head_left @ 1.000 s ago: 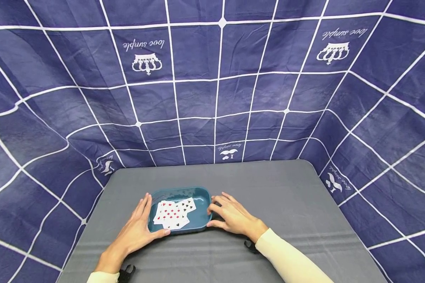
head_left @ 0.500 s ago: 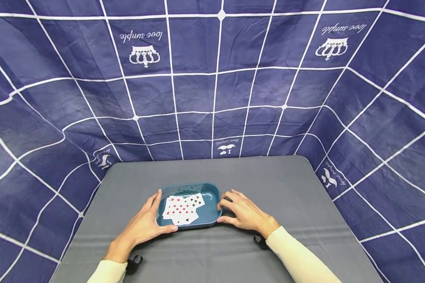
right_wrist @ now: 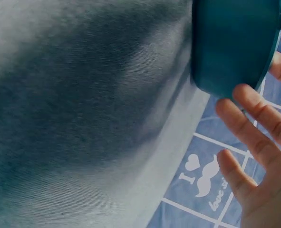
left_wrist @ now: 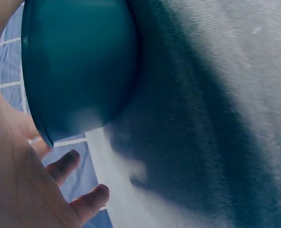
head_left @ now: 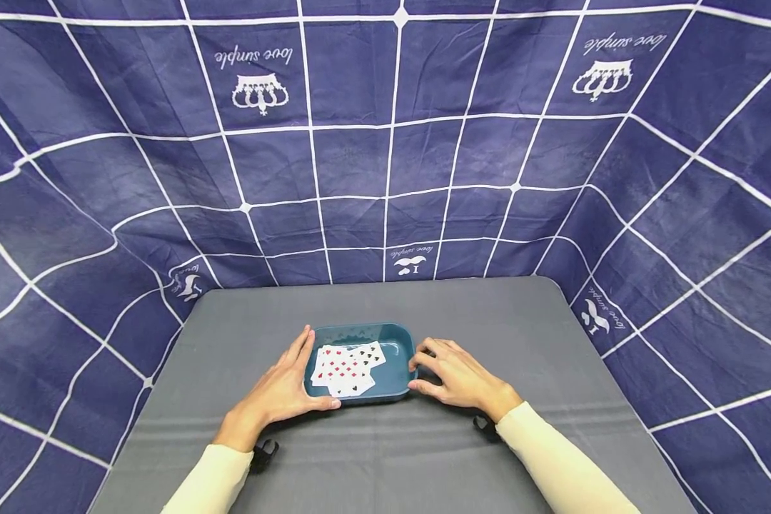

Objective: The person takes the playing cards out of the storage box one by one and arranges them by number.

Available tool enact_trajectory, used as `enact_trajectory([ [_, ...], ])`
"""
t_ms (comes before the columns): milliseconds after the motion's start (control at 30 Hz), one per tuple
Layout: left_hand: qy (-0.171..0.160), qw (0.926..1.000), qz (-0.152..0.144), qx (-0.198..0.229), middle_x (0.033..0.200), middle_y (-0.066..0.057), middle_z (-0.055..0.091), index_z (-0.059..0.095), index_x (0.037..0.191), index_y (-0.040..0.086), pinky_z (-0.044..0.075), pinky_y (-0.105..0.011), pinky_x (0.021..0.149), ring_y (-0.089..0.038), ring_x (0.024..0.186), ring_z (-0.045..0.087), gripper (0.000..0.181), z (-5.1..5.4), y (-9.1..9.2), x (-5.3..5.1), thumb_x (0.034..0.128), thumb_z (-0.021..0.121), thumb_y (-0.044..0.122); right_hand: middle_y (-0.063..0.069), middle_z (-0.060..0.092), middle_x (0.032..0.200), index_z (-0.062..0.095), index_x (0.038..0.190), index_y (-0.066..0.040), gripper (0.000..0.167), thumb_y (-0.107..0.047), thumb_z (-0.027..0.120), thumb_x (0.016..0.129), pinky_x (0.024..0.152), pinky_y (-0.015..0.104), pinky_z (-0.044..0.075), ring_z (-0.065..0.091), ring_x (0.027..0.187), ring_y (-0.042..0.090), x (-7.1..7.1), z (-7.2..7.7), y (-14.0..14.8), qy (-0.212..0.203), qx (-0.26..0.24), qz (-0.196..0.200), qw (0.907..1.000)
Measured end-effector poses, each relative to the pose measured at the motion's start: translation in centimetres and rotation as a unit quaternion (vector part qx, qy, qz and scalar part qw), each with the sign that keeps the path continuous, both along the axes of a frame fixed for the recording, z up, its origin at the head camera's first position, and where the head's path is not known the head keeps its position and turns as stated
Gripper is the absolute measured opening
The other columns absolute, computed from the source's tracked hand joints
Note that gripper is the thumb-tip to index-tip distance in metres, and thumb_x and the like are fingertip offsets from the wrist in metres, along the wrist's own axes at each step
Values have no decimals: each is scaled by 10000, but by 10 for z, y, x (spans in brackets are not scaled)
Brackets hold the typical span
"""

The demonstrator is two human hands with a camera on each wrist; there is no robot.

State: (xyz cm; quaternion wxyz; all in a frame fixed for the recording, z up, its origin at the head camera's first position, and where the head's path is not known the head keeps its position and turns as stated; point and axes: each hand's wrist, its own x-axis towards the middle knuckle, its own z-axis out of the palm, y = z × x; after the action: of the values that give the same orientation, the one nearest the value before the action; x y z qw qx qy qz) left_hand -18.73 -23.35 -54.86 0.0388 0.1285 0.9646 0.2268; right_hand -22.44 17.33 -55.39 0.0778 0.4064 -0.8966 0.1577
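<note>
A teal rounded tray (head_left: 395,371) lies near the middle of the grey table. Inside, toward its left part, is a loose heap of face-up playing cards (head_left: 343,367), red and black suits showing. My left hand (head_left: 281,387) grips the tray's left end, its thumb along the near rim and its fingers up the left side. At the opposite end my right hand (head_left: 459,375) holds the right rim with bent fingers, thumb low on the near corner. Both wrist views show the tray's smooth outer wall (left_wrist: 78,61) beside the fingers; the cards are hidden there.
The grey tabletop (head_left: 373,457) surrounds the tray, with slight creases in its cover. A navy cloth (head_left: 360,164) with white grid lines hangs behind it and along both sides. A black strap (head_left: 265,457) is on the left wrist.
The tray has slid to the right across the table, with the cards still in it and both hands moving along at its ends. The head view has tilted slightly.
</note>
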Motion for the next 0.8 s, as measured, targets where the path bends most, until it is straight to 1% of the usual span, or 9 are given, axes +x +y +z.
enact_trajectory([
  [67, -12, 10000, -42, -26, 1975, -124, 166, 197, 1874, 75, 514, -802, 1189, -547, 1703, 431, 1577, 2, 2, -3, 742, 920, 901, -82, 675, 1293, 805, 1304, -310, 350, -592, 777, 1100, 1146, 489, 567, 707, 1218, 147, -2, 4, 0, -41, 35, -49, 10000],
  [200, -38, 9999, -94, -75, 1961, -127, 213, 215, 1871, 75, 524, -798, 1175, -556, 1679, 458, 1592, 4, 3, -7, 720, 924, 915, -46, 669, 1298, 810, 1413, -282, 441, -582, 796, 1089, 1023, 429, 553, 705, 1139, 128, -7, 12, -2, -25, 122, -176, 9998],
  [333, -16, 9999, -118, -106, 1945, -141, 248, 222, 1866, 59, 510, -812, 1176, -570, 1648, 488, 1604, 6, 3, -9, 704, 955, 887, -21, 657, 1337, 780, 1485, -294, 476, -563, 801, 1092, 979, 403, 533, 697, 1148, 137, -15, 23, -11, 83, 243, -122, 9996],
  [433, -30, 9999, -131, -100, 1937, -145, 262, 220, 1866, 58, 499, -814, 1188, -565, 1643, 493, 1613, 8, 2, -9, 692, 975, 866, 7, 649, 1419, 755, 1519, -305, 489, -526, 822, 1088, 967, 413, 537, 699, 1194, 172, -21, 31, -22, 14, 304, 40, 9995],
  [500, -8, 9999, -127, -90, 1933, -142, 270, 223, 1867, 67, 502, -803, 1194, -561, 1641, 497, 1617, 7, 2, -9, 682, 978, 866, 35, 635, 1502, 734, 1543, -310, 509, -498, 839, 1082, 998, 439, 558, 707, 1240, 206, -24, 37, -32, -149, 306, 155, 9993],
  [633, -4, 9999, -114, -104, 1934, -134, 267, 229, 1868, 74, 509, -795, 1196, -553, 1655, 480, 1618, 6, -1, -8, 679, 970, 885, 68, 543, 1693, 666, 1621, -323, 557, -451, 827, 1103, 1130, 525, 588, 699, 1399, 285, -31, 51, -55, -750, 450, 489, 9950],
  [733, -43, 9998, -143, -118, 1940, -137, 255, 229, 1865, 63, 488, -815, 1206, -562, 1671, 453, 1614, 6, -2, -9, 688, 970, 884, 60, 508, 1754, 637, 1656, -303, 581, -407, 819, 1115, 1204, 579, 573, 639, 1521, 287, -39, 60, -73, -1061, 730, 801, 9884],
  [800, -69, 9998, -159, -135, 1943, -135, 247, 229, 1865, 63, 471, -828, 1213, -570, 1671, 449, 1611, 7, -2, -10, 690, 973, 877, 57, 510, 1768, 635, 1663, -281, 595, -365, 833, 1107, 1229, 603, 560, 608, 1560, 286, -45, 63, -86, -1157, 932, 989, 9839],
])
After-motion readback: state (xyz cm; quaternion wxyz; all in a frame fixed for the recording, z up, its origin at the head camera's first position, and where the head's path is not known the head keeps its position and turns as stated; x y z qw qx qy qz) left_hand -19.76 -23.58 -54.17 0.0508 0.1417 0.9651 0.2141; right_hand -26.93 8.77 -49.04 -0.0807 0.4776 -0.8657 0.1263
